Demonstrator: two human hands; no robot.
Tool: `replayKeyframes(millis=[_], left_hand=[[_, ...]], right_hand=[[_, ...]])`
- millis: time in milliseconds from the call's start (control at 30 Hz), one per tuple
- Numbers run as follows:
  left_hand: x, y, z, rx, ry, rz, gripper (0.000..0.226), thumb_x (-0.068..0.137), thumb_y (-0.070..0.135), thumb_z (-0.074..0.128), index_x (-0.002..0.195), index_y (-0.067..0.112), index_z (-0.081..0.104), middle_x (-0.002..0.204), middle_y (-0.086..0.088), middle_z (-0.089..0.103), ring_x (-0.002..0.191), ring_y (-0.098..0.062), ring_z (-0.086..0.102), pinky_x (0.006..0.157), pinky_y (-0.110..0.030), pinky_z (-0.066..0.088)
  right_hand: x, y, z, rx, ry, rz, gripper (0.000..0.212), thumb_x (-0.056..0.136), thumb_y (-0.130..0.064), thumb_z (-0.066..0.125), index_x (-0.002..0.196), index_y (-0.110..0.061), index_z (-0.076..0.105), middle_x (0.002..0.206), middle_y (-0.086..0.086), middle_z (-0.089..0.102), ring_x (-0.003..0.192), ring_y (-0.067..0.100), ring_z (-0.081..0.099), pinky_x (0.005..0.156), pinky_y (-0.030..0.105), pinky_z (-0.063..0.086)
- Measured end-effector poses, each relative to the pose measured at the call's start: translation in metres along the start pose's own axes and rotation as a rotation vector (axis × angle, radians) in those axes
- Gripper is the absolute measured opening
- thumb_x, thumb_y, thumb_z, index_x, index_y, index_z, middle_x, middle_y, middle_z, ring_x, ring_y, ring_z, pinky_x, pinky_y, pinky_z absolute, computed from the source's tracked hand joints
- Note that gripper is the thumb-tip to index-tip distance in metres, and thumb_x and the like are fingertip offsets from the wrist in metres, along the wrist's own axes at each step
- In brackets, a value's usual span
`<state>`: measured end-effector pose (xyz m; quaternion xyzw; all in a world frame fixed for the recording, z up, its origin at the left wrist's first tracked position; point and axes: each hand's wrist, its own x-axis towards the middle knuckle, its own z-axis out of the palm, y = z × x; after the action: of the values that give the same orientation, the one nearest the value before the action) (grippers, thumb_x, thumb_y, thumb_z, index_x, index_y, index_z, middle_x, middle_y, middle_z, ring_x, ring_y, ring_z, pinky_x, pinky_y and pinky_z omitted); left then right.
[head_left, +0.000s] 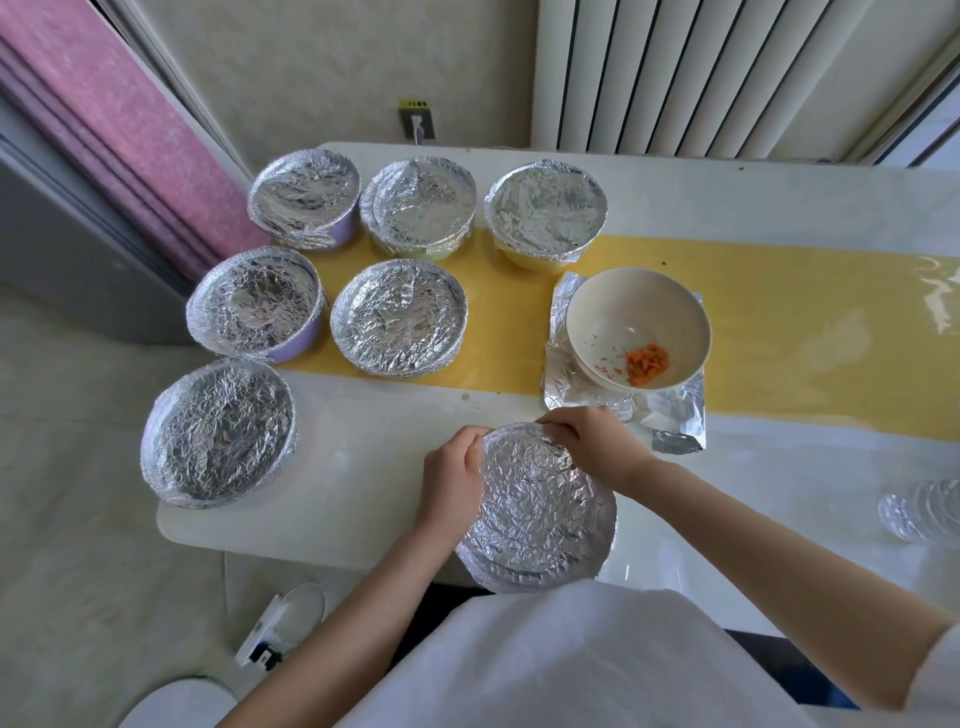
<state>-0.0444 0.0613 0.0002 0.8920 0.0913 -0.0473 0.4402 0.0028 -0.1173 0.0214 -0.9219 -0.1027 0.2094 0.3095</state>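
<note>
A bowl covered with crinkled aluminium foil (540, 512) sits at the near edge of the white table (363, 499), right in front of me. My left hand (452, 475) grips the foil at the bowl's left rim with curled fingers. My right hand (589, 444) pinches the foil at the far rim. Behind the covered bowl, an uncovered cream bowl (631, 317) with a small heap of chopped carrot (647, 364) stands on a loose sheet of foil (670, 415).
Several foil-covered bowls stand in rows on the table's left half, the nearest one (218, 431) at the left corner. A yellow runner (779, 322) crosses the table. More foil (922, 512) lies at the right edge. A radiator (727, 73) stands behind.
</note>
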Motion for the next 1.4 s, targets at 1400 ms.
replayKeyframes(millis=[1400], left_hand=[[-0.013, 0.011, 0.002, 0.111, 0.016, 0.086, 0.02, 0.095, 0.006, 0.045, 0.105, 0.006, 0.063, 0.078, -0.013, 0.067, 0.068, -0.03, 0.06, 0.057, -0.024, 0.033]], right_hand=[[0.001, -0.026, 0.003, -0.297, -0.225, -0.19, 0.059, 0.082, 0.012, 0.038, 0.133, -0.017, 0.047, 0.12, 0.009, 0.059, 0.102, 0.025, 0.059, 0.08, 0.031, 0.047]])
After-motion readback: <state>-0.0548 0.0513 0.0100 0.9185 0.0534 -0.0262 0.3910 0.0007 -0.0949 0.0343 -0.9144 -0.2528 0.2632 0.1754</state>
